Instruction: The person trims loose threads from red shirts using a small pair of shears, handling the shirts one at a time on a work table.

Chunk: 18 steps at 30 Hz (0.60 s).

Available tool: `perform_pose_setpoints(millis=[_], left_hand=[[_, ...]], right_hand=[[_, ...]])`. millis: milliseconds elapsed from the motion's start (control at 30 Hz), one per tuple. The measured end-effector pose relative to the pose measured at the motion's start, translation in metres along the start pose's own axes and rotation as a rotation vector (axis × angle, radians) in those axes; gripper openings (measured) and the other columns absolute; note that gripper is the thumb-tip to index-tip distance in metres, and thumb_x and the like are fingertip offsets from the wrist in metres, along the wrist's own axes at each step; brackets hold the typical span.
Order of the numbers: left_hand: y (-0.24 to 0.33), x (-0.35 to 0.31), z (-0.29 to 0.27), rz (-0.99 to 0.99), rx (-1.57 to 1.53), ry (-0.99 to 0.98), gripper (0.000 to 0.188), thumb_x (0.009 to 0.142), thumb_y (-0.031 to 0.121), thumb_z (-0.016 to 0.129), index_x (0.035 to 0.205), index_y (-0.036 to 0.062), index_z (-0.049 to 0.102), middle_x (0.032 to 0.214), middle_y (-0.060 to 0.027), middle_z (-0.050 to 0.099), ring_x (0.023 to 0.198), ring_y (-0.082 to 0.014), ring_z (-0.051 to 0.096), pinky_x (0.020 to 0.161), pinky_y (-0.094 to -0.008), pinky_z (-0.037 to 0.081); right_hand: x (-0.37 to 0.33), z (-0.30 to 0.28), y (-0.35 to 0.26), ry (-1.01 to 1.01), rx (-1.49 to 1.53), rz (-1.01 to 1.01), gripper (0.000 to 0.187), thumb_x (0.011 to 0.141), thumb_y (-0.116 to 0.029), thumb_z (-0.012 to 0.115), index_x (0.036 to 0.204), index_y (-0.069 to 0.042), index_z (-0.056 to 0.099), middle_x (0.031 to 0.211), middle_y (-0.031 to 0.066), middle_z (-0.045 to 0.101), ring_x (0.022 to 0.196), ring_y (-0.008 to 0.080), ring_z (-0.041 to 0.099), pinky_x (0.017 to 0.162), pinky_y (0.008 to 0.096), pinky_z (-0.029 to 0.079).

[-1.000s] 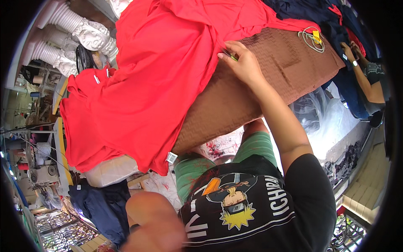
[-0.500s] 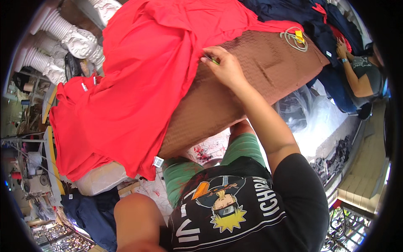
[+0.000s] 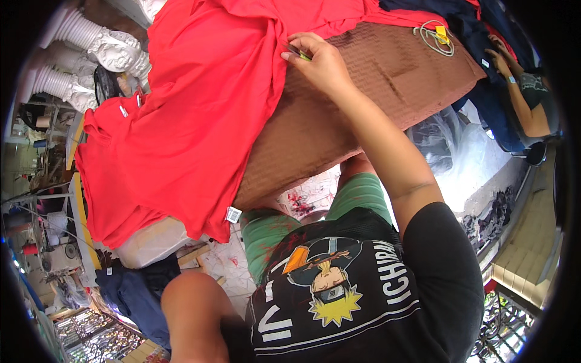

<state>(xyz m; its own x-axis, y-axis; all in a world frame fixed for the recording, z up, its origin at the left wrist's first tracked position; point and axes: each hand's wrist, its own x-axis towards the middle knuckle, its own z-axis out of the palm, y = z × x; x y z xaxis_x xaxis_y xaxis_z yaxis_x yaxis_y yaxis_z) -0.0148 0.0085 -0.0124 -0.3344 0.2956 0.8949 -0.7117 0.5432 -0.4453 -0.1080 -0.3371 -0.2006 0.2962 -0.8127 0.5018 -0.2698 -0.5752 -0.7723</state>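
Hands: right hand (image 3: 327, 68), pinched on a small tool (image 3: 304, 57) with a yellow-green part, the rest concealed by thumb and fingers; its fingertips overlap the edge of the red garments, contact not certain. Left hand out of view, state cannot be told; only the bent left arm (image 3: 193, 308) shows, cut by the lower rim.

Red garments (image 3: 206, 115): spread over the left part of the brown-covered worktop (image 3: 345, 115), drooping past its near edge; folds hide the count, upper rim crops the far portion. White printed tag (image 3: 233, 215): on the drooping hem, left of the worktop's near edge.

Pale cord (image 3: 431, 43) with yellow tab: coiled at the worktop's right end. Navy garments (image 3: 463, 30): beyond that end, partly cropped; a co-worker's hands (image 3: 500, 59) there, grip unclear. Clear plastic sheeting (image 3: 448, 145): below the worktop's right edge, washed out by glare.

Edges and room: worktop's near edge exposed from the red hem to the right corner; bare cover between right hand and cord.
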Motion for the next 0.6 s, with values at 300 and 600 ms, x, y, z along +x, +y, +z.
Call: perform_pose_setpoints(millis=[300,600], left_hand=[[-0.009,-0.239,0.027,-0.993,0.296,-1.035,0.037,0.083,0.008,0.065,0.119,0.0025,0.06,0.116,-0.0143,0.062,0.11,-0.032,0.056,0.097,-0.0402,0.042],[-0.036,-0.187,-0.037,-1.191,0.072,-1.255,0.024,0.085,0.005,0.063,0.108,-0.0012,0.065,0.102,-0.0118,0.064,0.097,-0.0257,0.061,0.087,-0.0301,0.046]], right_hand=[[-0.011,-0.031,-0.023,0.097,0.161,-0.069,0.025,0.087,-0.025,0.071,0.095,-0.003,0.064,0.073,0.0045,0.062,0.066,0.0098,0.053,0.063,0.0281,0.046],[-0.111,-0.069,-0.009,-0.191,-0.148,0.319,0.025,0.085,-0.027,0.072,0.096,-0.004,0.069,0.081,0.0094,0.069,0.076,0.0146,0.065,0.069,0.0306,0.051]])
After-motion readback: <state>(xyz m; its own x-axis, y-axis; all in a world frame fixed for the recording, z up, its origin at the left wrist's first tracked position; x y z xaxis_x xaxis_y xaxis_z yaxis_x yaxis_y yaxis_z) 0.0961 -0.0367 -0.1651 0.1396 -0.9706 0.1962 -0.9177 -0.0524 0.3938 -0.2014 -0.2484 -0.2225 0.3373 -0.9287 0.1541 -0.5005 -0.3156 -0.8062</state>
